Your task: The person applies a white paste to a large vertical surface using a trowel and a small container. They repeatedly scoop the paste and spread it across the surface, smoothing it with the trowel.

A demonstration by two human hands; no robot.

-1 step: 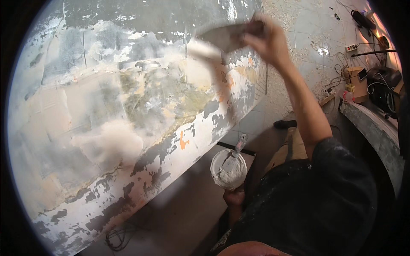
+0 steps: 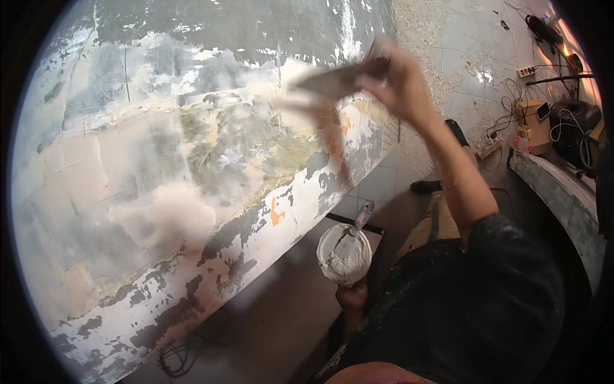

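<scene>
A wall (image 2: 256, 141) with patchy grey, white and beige plaster fills the left and middle. My right hand (image 2: 400, 83) is closed around a wide putty knife (image 2: 336, 82), both blurred by motion. The blade lies over the wall's upper right part; whether it touches the surface I cannot tell. Lower down, my left hand (image 2: 352, 296) grips a round tub (image 2: 346, 255) of pale, wet filler from below, its fingers partly hidden by the tub. Leaning on the tub's rim is a smaller spatula (image 2: 364, 216), with its handle pointing up and its blade inside.
Pale crumbs and flakes litter the tiled floor (image 2: 460, 70) beyond the wall's edge. Cables, a power strip (image 2: 526, 72), a cardboard box (image 2: 533, 114) and dark equipment stand at the right. A coil of cable (image 2: 176, 360) lies at the lower left.
My right hand and the putty knife have shifted slightly downward in view, and the forearm has moved a little left. A dark shoe now shows beside it. The tub is nearly unmoved.
</scene>
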